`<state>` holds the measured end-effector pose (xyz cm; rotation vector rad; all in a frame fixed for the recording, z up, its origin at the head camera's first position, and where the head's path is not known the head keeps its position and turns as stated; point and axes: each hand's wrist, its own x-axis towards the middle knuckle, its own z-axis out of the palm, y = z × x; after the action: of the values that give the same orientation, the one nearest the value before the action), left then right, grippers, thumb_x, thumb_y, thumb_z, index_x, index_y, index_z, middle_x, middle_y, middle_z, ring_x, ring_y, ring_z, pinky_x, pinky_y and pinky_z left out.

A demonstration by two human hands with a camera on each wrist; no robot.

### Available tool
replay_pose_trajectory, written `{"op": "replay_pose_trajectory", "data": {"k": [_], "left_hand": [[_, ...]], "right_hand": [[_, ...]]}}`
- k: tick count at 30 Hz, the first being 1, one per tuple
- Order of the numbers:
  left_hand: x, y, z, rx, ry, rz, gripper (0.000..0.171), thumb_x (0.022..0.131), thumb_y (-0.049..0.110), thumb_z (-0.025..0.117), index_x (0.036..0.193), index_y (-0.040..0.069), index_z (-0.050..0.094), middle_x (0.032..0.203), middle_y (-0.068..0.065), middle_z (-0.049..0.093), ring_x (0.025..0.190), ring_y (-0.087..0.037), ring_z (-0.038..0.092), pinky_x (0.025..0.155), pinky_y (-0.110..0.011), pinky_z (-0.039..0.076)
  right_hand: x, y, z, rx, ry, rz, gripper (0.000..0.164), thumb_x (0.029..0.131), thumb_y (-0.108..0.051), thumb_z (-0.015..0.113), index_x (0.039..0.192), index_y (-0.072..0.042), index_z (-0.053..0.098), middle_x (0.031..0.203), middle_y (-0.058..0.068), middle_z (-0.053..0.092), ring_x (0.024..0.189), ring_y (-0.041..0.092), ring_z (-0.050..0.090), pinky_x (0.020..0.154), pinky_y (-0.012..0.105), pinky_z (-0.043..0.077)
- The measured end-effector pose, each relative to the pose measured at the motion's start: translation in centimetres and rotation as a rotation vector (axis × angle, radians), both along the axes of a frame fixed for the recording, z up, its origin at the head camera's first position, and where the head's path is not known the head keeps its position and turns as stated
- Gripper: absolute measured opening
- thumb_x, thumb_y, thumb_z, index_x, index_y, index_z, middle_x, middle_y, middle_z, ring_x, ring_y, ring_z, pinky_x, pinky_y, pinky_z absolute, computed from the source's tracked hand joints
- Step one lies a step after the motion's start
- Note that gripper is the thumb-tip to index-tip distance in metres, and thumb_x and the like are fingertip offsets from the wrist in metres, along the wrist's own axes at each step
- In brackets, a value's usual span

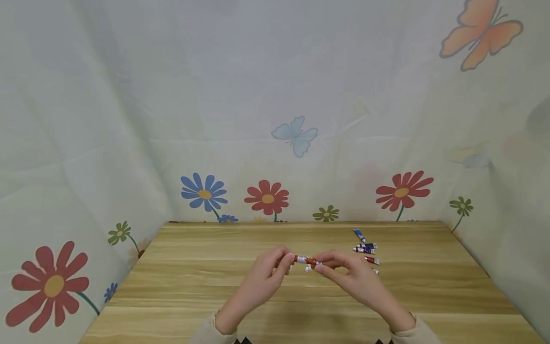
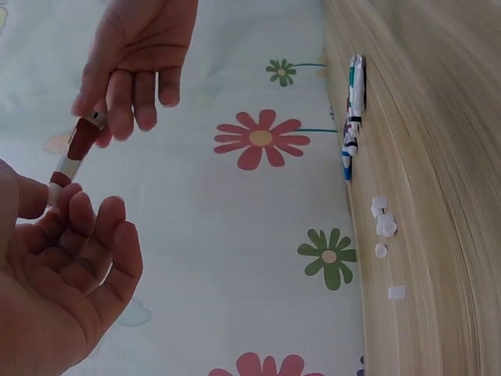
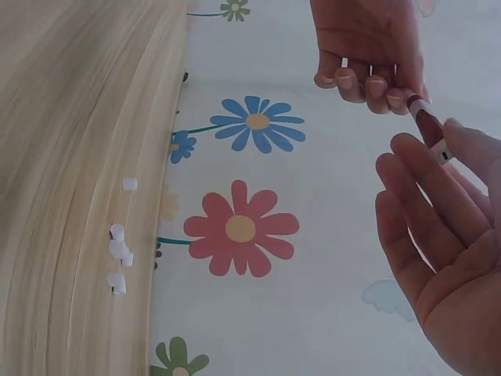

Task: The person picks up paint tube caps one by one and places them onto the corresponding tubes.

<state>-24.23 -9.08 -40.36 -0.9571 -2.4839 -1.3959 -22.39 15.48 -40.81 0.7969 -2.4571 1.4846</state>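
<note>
A red-brown paint tube (image 1: 306, 260) with a pale band is held level between both hands, above the table. My left hand (image 1: 267, 273) pinches its left end between thumb and fingertip. At the right end, my right hand (image 1: 353, 276) pinches the tube between thumb and forefinger. Seen from the left wrist, the tube (image 2: 73, 153) slants between the two hands, its end at the left fingers whitish. The other fingers of both hands are loosely bent. Small white caps (image 3: 117, 249) lie on the table beyond the hands.
Several more paint tubes lie at the right rear of the wooden table (image 1: 193, 267), among them a blue tube (image 1: 359, 235), a purple tube (image 1: 364, 250) and a red tube (image 1: 372, 260). A pale curtain (image 1: 240, 95) printed with flowers and butterflies encloses the table's back and sides.
</note>
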Motion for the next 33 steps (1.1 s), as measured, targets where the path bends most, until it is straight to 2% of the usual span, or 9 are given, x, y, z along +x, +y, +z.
{"op": "replay_pose_trajectory", "data": {"k": [5,12,16,19,22,26,30,33], "left_hand": [[0.2,0.2,-0.3,-0.016,0.059,0.009,0.024,0.109,0.033,0.044,0.097,0.019,0.059,0.077,0.008,0.054,0.064,-0.006,0.047,0.054,-0.023,0.044],[0.7,0.6,-0.2,-0.058,0.19,0.004,0.016,0.108,0.023,0.047,0.096,0.016,0.055,0.077,0.012,0.046,0.063,-0.003,0.041,0.053,-0.02,0.041],[0.7,0.7,-0.3,-0.072,0.285,-0.01,0.011,0.107,0.016,0.05,0.098,0.013,0.055,0.078,0.011,0.043,0.064,-0.002,0.039,0.054,-0.018,0.039],[0.6,0.8,-0.3,-0.075,0.328,-0.016,0.01,0.107,0.014,0.05,0.099,0.011,0.055,0.079,0.01,0.043,0.064,-0.001,0.039,0.054,-0.018,0.039],[0.5,0.8,-0.2,-0.067,0.309,0.016,0.012,0.107,0.016,0.049,0.099,0.012,0.056,0.078,0.011,0.044,0.062,-0.001,0.039,0.053,-0.018,0.039],[0.4,0.5,0.0,-0.034,0.233,0.075,0.014,0.108,0.019,0.048,0.098,0.015,0.057,0.075,0.013,0.045,0.06,-0.002,0.04,0.051,-0.02,0.039],[0.4,0.4,0.1,-0.022,0.203,0.083,0.015,0.108,0.02,0.048,0.097,0.016,0.057,0.075,0.013,0.047,0.061,-0.003,0.042,0.052,-0.021,0.041],[0.3,0.4,0.1,-0.029,0.208,0.07,0.016,0.109,0.021,0.047,0.096,0.016,0.056,0.077,0.013,0.047,0.063,-0.004,0.043,0.054,-0.022,0.041]], "right_hand": [[0.0,-0.4,-0.4,-0.056,-0.025,0.056,0.014,0.102,-0.027,0.06,0.104,-0.022,0.073,0.093,-0.01,0.075,0.088,0.016,0.072,0.08,0.035,0.054],[0.2,-1.0,-0.3,-0.177,-0.194,0.144,0.026,0.108,-0.023,0.048,0.104,-0.005,0.067,0.086,0.004,0.074,0.085,0.021,0.072,0.083,0.035,0.056],[0.2,-1.2,-0.3,-0.198,-0.251,0.155,0.034,0.111,-0.024,0.04,0.101,-0.003,0.065,0.082,0.008,0.073,0.082,0.023,0.07,0.08,0.034,0.056],[0.2,-1.4,-0.3,-0.247,-0.268,0.125,0.033,0.111,-0.025,0.04,0.108,0.0,0.062,0.087,0.013,0.072,0.08,0.025,0.071,0.077,0.035,0.056],[0.3,-1.5,-0.3,-0.282,-0.242,0.054,0.027,0.107,-0.025,0.051,0.121,-0.002,0.058,0.098,0.015,0.071,0.083,0.024,0.072,0.076,0.036,0.057],[0.5,-1.5,-0.2,-0.248,-0.173,-0.021,0.033,0.098,-0.025,0.068,0.129,-0.014,0.061,0.111,0.007,0.071,0.09,0.02,0.072,0.077,0.035,0.057],[0.4,-1.4,-0.4,-0.171,-0.066,-0.07,0.027,0.096,-0.028,0.07,0.122,-0.026,0.067,0.108,-0.007,0.074,0.091,0.015,0.072,0.081,0.037,0.055],[0.2,-1.3,-0.6,-0.118,0.032,-0.109,0.023,0.096,-0.028,0.069,0.119,-0.029,0.069,0.105,-0.013,0.074,0.091,0.01,0.072,0.082,0.037,0.055]]}}
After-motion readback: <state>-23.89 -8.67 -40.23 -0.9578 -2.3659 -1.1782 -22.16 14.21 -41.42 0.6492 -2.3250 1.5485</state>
